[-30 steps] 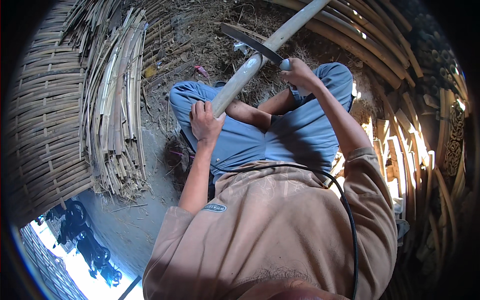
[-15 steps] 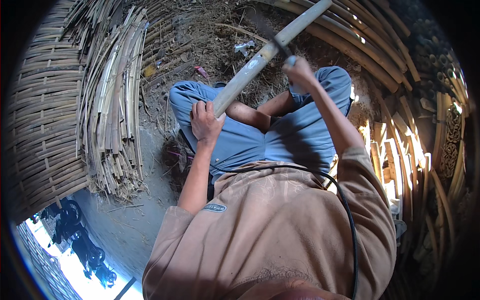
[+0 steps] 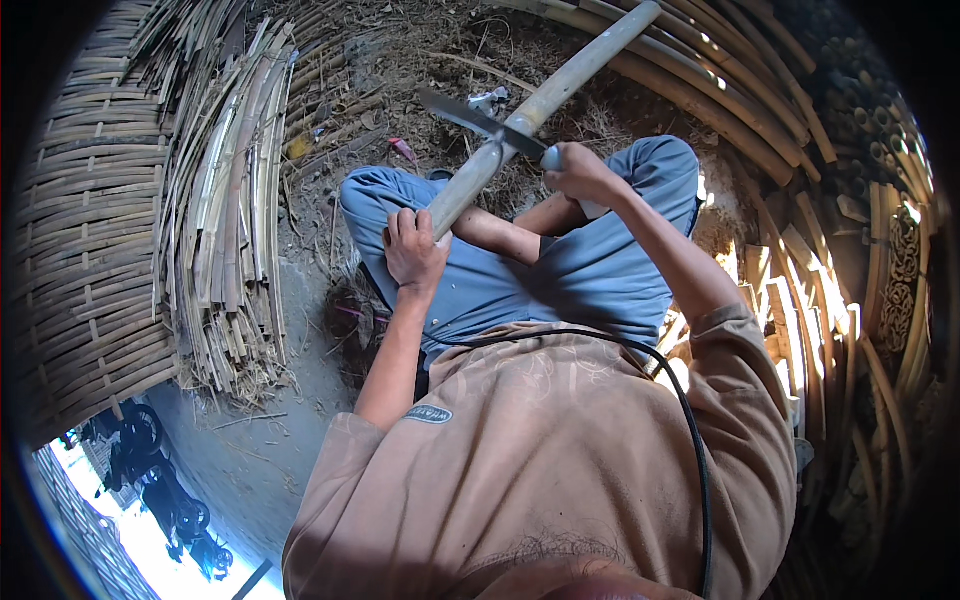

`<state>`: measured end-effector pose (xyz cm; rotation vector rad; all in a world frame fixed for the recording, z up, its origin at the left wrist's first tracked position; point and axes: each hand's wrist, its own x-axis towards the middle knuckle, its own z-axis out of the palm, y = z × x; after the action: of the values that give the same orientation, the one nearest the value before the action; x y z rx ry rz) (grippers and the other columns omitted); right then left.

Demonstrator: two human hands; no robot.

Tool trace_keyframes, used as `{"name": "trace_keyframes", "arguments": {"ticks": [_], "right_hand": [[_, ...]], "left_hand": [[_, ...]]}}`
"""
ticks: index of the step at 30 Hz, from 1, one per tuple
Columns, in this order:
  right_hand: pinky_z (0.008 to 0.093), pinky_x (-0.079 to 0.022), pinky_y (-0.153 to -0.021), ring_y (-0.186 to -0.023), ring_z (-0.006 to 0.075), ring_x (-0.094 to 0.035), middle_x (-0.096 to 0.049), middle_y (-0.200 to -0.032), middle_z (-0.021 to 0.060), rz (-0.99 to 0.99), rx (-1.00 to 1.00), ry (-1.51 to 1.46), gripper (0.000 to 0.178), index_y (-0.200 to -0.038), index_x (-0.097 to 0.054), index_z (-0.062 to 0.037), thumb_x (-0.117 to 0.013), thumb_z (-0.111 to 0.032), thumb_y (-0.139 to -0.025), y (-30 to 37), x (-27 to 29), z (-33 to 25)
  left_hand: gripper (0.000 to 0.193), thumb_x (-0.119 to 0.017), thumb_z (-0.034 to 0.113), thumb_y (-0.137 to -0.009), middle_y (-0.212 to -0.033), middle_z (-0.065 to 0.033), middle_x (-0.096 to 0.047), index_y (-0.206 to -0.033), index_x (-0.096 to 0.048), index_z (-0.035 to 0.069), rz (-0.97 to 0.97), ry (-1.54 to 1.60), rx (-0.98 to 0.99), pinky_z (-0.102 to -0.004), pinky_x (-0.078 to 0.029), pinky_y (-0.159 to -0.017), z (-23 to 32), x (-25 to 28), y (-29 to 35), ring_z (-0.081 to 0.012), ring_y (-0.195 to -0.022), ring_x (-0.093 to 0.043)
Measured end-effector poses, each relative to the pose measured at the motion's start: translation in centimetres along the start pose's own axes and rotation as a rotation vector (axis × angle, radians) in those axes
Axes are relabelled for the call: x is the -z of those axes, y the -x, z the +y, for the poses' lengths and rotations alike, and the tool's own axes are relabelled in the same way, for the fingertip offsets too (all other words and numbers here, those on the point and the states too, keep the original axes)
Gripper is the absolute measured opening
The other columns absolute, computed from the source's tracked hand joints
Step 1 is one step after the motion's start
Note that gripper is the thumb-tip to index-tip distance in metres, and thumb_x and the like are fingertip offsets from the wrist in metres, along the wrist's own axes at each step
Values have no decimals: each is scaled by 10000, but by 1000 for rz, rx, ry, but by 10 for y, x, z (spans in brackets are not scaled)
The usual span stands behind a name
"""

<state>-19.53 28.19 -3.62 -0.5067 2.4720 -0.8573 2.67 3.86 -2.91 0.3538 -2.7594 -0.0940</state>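
Observation:
A pale bamboo pole (image 3: 560, 90) slants from my left knee up to the far right, with a node ring partway along. My left hand (image 3: 413, 250) is closed round its near end, against my blue trousers. In my right hand (image 3: 582, 174) is the light handle of a machete (image 3: 462, 110), fingers wrapped round it. The machete's dark blade crosses the pole near the node, its tip pointing to the far left. Whether the edge has bitten into the bamboo cannot be made out. My bare feet and shins are crossed beneath the pole.
Split bamboo strips (image 3: 235, 200) lie bundled on the left, beside a woven bamboo panel (image 3: 90, 220). Long bamboo poles (image 3: 700, 80) curve across the far right. Cut bamboo pieces (image 3: 790, 320) stand on the right. A black cable (image 3: 690, 410) runs over my shirt. Motorbikes (image 3: 165, 490) show at lower left.
The machete has come down and swung to the left, its blade now lying across the bamboo pole. My right hand has shifted slightly left and nearer. My left hand keeps its hold.

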Motion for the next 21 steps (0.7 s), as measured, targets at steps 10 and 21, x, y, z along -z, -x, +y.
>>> {"name": "trace_keyframes", "arguments": {"ticks": [10,21], "right_hand": [[450,-591,-761,-892,369,-750,-735,-931,267,50,-54,42,350,-1058,-711,30,-710,-225,-818,-14,15,7],[382,-553,-548,-603,214,-703,-703,-742,133,149,-244,-246,258,-990,-686,26,-732,-191,-858,-20,40,36]], "left_hand": [[442,-870,246,-659,-931,-86,-527,-984,-613,94,22,-74,-53,-454,-500,-807,9,0,7,-305,-947,-575],[469,-869,332,-716,-968,-184,-644,-993,-634,35,-411,319,66,-498,-499,-870,-19,23,-22,-410,-987,-607]]}}
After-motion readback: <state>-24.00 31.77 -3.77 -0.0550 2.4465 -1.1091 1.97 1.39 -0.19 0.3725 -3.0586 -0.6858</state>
